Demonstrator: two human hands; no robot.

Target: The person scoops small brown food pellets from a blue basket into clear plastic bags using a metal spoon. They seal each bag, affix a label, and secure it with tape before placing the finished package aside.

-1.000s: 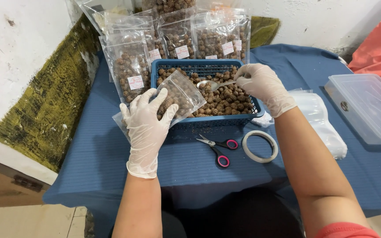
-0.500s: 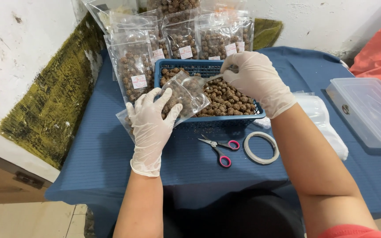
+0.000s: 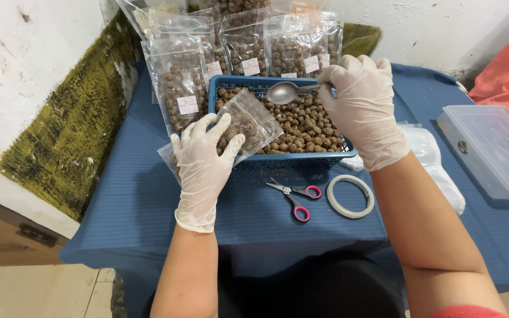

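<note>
Both hands wear thin white gloves. The left hand (image 3: 202, 162) grips a small clear pouch (image 3: 248, 121) partly filled with brown round pieces, fingers spread over its lower half and closed on it; the pouch leans tilted against the front left corner of a blue plastic basket (image 3: 293, 160). The right hand (image 3: 363, 109) is clamped on the handle of a metal spoon (image 3: 285, 92), which hangs over the basket's back half with its bowl pointing left — whether anything lies in the bowl is hard to tell. The basket sits on a desk (image 3: 142, 200) covered in blue cloth and holds a loose heap of the same brown pieces (image 3: 307, 126). Behind it stand filled, labelled bags (image 3: 179, 88) in a row against the wall. In front of the basket lie pink-handled scissors (image 3: 294, 197) and, just beside them, a roll of clear tape (image 3: 350, 196). A clear lidded box (image 3: 493, 150) rests at the right — well apart from the hands.
</note>
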